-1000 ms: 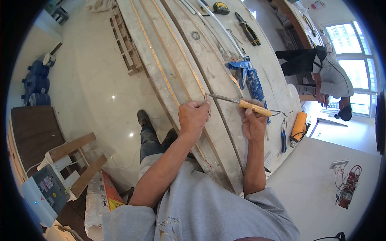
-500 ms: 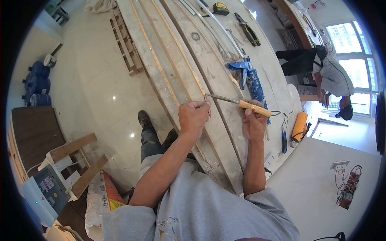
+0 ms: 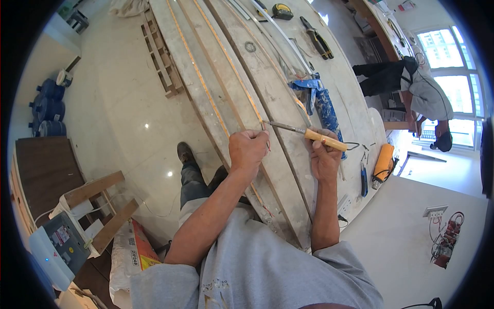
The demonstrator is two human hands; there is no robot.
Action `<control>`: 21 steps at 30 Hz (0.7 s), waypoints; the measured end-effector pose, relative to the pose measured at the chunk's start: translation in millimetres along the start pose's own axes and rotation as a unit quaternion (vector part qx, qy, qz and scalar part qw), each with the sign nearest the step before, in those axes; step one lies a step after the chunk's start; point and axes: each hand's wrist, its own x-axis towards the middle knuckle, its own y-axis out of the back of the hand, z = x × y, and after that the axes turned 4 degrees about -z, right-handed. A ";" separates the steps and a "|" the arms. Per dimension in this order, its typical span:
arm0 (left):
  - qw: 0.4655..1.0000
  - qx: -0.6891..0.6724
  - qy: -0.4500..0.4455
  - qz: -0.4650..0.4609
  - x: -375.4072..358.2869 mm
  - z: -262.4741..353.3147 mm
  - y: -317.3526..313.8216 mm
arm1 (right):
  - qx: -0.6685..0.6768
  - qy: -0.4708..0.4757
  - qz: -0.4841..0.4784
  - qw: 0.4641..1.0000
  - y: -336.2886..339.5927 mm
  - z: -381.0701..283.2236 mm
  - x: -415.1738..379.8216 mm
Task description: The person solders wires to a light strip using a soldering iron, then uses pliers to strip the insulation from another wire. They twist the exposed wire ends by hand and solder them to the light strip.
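Note:
My right hand [image 3: 325, 159] grips the wooden handle of a soldering iron [image 3: 318, 137]. The iron's tip touches or nearly touches the end of a yellow-orange LED strip [image 3: 238, 85] lying along a board. My left hand [image 3: 249, 149] is closed in a pinch just beside that tip. A thin red wire [image 3: 268, 146] shows at its fingertips, running to the strip's end; whether solder is also held is hidden. A second LED strip [image 3: 198, 71] lies parallel, nearer the bench's left edge.
Beyond my right hand lie a blue caulking gun [image 3: 325, 105], black pliers [image 3: 316, 38], a tape measure [image 3: 283, 11], a blue utility knife [image 3: 364, 180] and an orange heat gun [image 3: 382, 164]. Another person [image 3: 424, 92] works at a bench on the right. A wooden pallet [image 3: 159, 56] stands left.
Both hands and the soldering iron hold almost the same place; no clear movement shows at the strip. The other person's posture shifts very slightly.

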 end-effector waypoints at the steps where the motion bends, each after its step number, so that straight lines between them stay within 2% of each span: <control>1: 1.000 0.000 0.000 0.000 0.2 -0.1 -0.1 | -0.001 0.000 -0.001 1.000 0.5 0.4 -0.1; 17: 1.000 -0.003 0.000 0.001 0.4 1.1 -2.3 | -0.027 -0.014 0.073 0.997 -8.0 -3.1 0.2; 21: 1.000 0.002 -0.004 0.003 -0.6 2.7 -2.4 | -0.054 -0.042 0.097 0.993 -9.2 -5.4 1.5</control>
